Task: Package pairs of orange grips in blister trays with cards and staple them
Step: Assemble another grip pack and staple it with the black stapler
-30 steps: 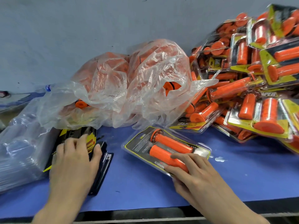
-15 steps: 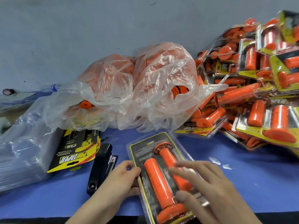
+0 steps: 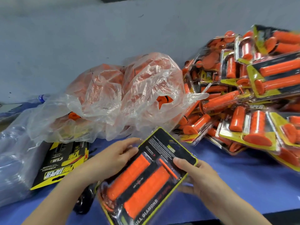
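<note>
Left hand (image 3: 112,159) and right hand (image 3: 199,177) hold a filled pack (image 3: 168,148) over the blue table (image 3: 243,184).
The pack is tilted between the hands at the near table edge, its two orange grips (image 3: 129,174) side by side inside. Left fingers (image 3: 128,142) curl round its left rim; the right hand pinches the right edge, thumb on top, other fingers underneath. A black stapler (image 3: 84,200) lies under the left wrist, beside stacked cards (image 3: 60,163). A clear bag (image 3: 121,98) of loose grips sits behind, and finished packs (image 3: 243,103) are heaped at right.
</note>
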`<action>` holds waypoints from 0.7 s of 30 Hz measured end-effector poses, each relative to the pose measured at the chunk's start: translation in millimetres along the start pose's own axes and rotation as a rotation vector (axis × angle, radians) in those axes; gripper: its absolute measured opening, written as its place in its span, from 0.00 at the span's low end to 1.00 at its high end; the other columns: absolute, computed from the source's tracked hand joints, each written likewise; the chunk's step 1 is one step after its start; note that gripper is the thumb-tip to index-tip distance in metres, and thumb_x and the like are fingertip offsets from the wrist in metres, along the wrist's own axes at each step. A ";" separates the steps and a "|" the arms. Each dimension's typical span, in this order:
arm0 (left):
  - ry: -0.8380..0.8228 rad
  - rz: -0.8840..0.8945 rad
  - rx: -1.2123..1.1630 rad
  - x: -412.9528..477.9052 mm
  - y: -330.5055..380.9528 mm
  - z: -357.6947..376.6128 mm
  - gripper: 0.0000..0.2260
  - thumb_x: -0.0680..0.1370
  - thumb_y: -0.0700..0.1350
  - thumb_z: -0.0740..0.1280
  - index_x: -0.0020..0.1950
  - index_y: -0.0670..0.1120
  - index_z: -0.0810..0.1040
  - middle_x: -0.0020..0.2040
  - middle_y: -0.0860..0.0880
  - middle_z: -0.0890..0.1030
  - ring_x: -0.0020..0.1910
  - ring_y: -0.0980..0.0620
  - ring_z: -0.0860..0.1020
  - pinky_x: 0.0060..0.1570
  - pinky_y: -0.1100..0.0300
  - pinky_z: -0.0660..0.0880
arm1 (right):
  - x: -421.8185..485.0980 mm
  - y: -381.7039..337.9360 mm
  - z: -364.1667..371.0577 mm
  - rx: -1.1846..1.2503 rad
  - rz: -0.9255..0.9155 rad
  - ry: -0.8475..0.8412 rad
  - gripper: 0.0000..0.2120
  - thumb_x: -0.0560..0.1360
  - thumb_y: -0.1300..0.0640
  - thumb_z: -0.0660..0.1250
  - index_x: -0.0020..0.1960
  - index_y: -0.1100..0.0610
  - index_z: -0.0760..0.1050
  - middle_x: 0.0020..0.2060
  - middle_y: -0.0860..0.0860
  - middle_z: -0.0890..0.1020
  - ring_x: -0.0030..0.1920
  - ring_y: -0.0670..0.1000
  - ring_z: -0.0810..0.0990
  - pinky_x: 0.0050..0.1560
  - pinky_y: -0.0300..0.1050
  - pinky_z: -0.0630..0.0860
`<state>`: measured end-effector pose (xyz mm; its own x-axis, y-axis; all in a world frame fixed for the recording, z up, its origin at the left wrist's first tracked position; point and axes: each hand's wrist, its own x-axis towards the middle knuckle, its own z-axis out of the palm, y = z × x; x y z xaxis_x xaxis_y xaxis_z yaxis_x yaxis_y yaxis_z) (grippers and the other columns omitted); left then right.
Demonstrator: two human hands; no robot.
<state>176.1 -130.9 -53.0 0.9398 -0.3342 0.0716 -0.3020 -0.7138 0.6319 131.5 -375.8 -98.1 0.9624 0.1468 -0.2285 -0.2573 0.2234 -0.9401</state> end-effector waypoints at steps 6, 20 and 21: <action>0.314 0.183 0.503 14.5 36.1 29.4 0.17 0.83 0.53 0.57 0.71 0.52 0.69 0.62 0.52 0.73 0.62 0.51 0.72 0.63 0.55 0.68 | 0.2 13.8 -1.1 0.038 -0.082 0.270 0.02 0.75 0.59 0.72 0.47 0.55 0.83 0.29 0.55 0.80 0.26 0.50 0.77 0.28 0.44 0.78; 0.594 0.585 0.820 -47.7 -25.2 79.5 0.07 0.77 0.43 0.65 0.44 0.50 0.83 0.40 0.50 0.79 0.35 0.47 0.77 0.41 0.55 0.68 | -9.3 20.6 -7.7 0.139 -0.032 0.184 0.10 0.79 0.61 0.64 0.51 0.68 0.80 0.41 0.64 0.85 0.41 0.60 0.86 0.34 0.42 0.81; 0.587 0.557 0.826 -50.4 -34.3 72.1 0.07 0.77 0.45 0.65 0.44 0.50 0.83 0.41 0.51 0.79 0.36 0.47 0.78 0.41 0.55 0.68 | -8.3 20.1 -11.1 0.153 -0.025 0.189 0.10 0.79 0.62 0.65 0.51 0.69 0.79 0.41 0.64 0.85 0.42 0.61 0.86 0.35 0.42 0.81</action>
<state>127.5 -133.9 -134.0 0.5079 -0.5465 0.6659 -0.5068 -0.8146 -0.2820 119.3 -383.2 -117.9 0.9642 -0.0399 -0.2622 -0.2294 0.3702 -0.9002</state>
